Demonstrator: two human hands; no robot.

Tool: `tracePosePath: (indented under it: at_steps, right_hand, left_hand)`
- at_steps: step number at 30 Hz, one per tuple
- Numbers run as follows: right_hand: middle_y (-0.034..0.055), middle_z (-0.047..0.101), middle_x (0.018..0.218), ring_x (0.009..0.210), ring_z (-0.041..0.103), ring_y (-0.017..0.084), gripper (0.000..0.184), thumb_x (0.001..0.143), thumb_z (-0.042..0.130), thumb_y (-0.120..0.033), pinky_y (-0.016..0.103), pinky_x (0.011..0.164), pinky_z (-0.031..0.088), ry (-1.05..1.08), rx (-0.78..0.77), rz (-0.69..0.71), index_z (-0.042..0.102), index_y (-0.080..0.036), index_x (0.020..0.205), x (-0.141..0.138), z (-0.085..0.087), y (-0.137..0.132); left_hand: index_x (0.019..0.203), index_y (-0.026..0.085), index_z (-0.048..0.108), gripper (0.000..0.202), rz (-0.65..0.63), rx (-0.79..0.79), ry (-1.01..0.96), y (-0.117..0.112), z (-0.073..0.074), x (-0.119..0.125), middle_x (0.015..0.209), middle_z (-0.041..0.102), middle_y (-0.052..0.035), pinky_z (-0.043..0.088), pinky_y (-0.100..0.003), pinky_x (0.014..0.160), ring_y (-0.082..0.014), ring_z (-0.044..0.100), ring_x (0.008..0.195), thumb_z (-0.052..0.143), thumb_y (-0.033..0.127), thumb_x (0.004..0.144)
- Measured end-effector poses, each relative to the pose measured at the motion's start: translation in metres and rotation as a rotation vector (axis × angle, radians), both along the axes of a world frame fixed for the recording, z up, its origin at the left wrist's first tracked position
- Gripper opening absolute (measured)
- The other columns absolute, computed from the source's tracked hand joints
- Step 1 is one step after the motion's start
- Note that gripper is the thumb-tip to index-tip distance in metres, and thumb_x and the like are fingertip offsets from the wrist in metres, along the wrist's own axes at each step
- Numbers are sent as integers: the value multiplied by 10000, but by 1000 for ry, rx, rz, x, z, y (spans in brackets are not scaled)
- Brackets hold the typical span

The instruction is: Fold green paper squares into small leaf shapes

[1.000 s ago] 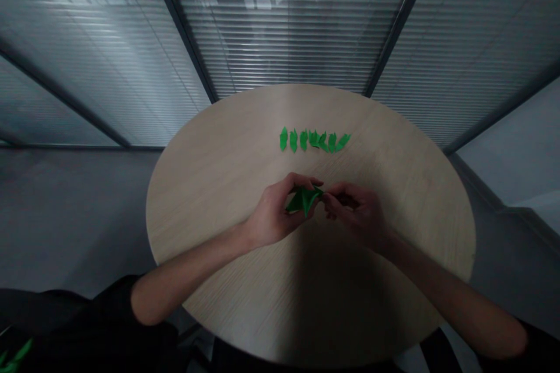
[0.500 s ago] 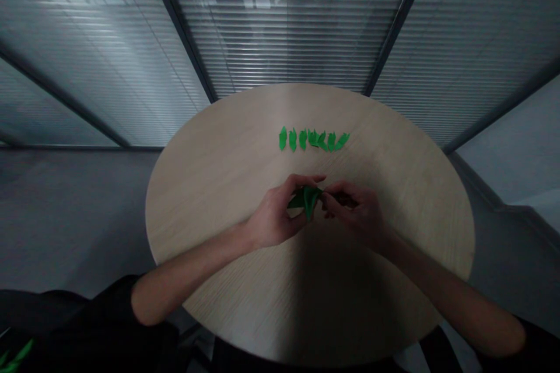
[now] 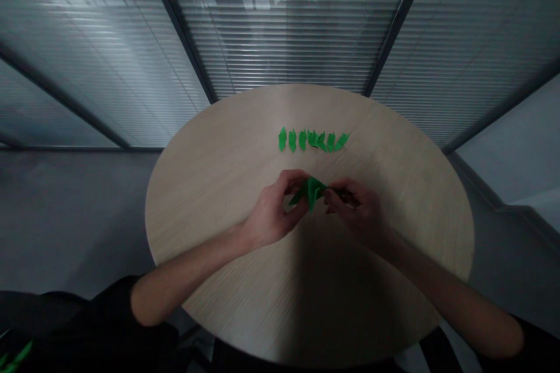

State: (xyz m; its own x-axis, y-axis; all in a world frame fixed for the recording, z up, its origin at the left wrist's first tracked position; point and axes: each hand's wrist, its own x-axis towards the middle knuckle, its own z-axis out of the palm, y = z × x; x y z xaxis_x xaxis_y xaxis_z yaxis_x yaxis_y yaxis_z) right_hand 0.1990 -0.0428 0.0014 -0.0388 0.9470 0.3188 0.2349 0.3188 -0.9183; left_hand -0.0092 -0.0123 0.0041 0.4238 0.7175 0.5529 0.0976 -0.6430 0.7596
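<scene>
Both my hands hold a folded green origami paper figure (image 3: 313,189) just above the round wooden table (image 3: 210,180). Its pointed flaps stick out, one to the left and one downward. From the left, my left hand (image 3: 280,207) closes its thumb and fingers on the paper. At the other side my right hand (image 3: 354,204) pinches the right end, which its fingers partly hide. Beyond the hands lies a row of several small green folded paper figures (image 3: 303,140), close together, some touching at the right.
Glass partitions with horizontal blinds (image 3: 289,52) stand right behind the table's far edge. Grey floor (image 3: 87,210) shows on both sides. Something green (image 3: 21,352) appears at the lower left corner, on or beside dark cloth.
The origami figure has shifted slightly up and to the right and tilted, with its middle flap spread wider. My left fingers have moved in over its top edge.
</scene>
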Motion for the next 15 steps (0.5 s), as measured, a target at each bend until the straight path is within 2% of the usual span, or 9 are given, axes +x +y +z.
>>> tracePosePath:
  at_steps: [5,15]
  right_hand:
    - [12,745,730,566,719,135,246,931,764,-440,221,529,609,30,-10,21,769,-195,905,0,-2,1]
    - [0,726,673,542,713,134,242,939,756,-426,214,523,603,45,-19,11,737,-205,842,0,1,0]
  left_hand:
    - [1275,186,538,325,-22,55,7,1,-3,0,1143,749,-103,672,-315,895,-189,779,1027,619,121,968]
    - [1278,199,541,346,5,107,28,0,-5,0,1092,761,-86,687,-307,856,-182,794,968,639,100,962]
